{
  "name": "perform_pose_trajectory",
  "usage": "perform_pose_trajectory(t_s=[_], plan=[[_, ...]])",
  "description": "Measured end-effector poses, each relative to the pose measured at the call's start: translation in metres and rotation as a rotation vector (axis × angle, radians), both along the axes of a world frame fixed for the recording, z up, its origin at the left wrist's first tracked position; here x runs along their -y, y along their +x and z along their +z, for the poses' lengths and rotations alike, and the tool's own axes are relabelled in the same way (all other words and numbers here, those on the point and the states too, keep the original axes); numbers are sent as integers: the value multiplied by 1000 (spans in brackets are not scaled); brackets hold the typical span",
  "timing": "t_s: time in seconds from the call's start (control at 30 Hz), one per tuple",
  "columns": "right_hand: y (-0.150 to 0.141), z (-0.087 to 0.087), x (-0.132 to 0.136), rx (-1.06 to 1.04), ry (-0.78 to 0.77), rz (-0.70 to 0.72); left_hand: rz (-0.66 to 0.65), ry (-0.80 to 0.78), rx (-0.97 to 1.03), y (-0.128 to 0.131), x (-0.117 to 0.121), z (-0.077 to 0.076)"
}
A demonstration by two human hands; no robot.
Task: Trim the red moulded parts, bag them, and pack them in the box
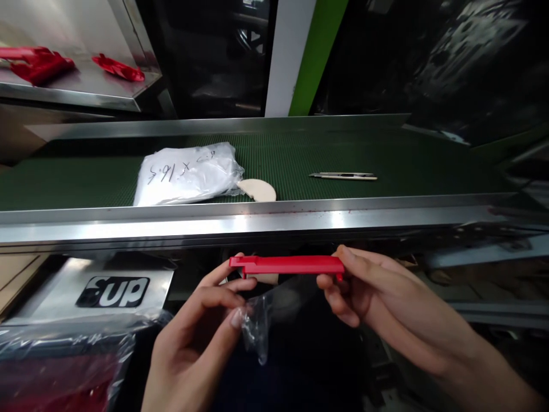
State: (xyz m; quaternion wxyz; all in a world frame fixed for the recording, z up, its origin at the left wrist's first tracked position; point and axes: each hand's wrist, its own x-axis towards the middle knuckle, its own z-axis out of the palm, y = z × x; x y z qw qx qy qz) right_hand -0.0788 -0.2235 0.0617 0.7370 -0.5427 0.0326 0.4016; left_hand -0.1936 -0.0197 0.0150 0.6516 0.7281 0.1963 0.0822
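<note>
A long, narrow red plastic part [295, 264] is held level in front of the conveyor's near rail. My right hand [373, 286] pinches its right end between thumb and fingers. At the other end, fingers of my left hand [206, 320] touch the part from behind and below. The thumb and a finger of that same hand pinch a small clear plastic bag [257, 329], which hangs down beneath the red part. Whether the bag is open cannot be made out.
On the green conveyor belt [283, 154] lie a white bag with handwriting [184, 174], a beige curved piece [259, 189] and a thin cutter knife [343, 176]. Red parts [118, 67] rest on a metal shelf at upper left. A plastic-lined box [64, 366] stands at lower left.
</note>
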Motion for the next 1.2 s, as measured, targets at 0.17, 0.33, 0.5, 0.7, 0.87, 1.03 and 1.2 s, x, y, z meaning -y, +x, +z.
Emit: perform_pose_trajectory(t_s=[0.17,0.33,0.5,0.7,0.87,1.03,1.2], plan=[[-2,-5,3,38,1,-4,27,-20,3,3,5,5],[-6,-8,11,188,-80,52,115,-103,-33,2,9,5],[-11,-20,19,484,-300,132,82,-151,51,-1,5,-3],[-15,-38,25,778,-521,94,21,-100,144,-5,5,-6],[-18,-38,20,1103,-500,63,11,-19,155,-7,8,-9],[-17,-45,20,1270,-470,77,1,12,183,-7,9,-12],[-16,-54,23,1374,-425,85,29,84,179,-7,11,-14]])
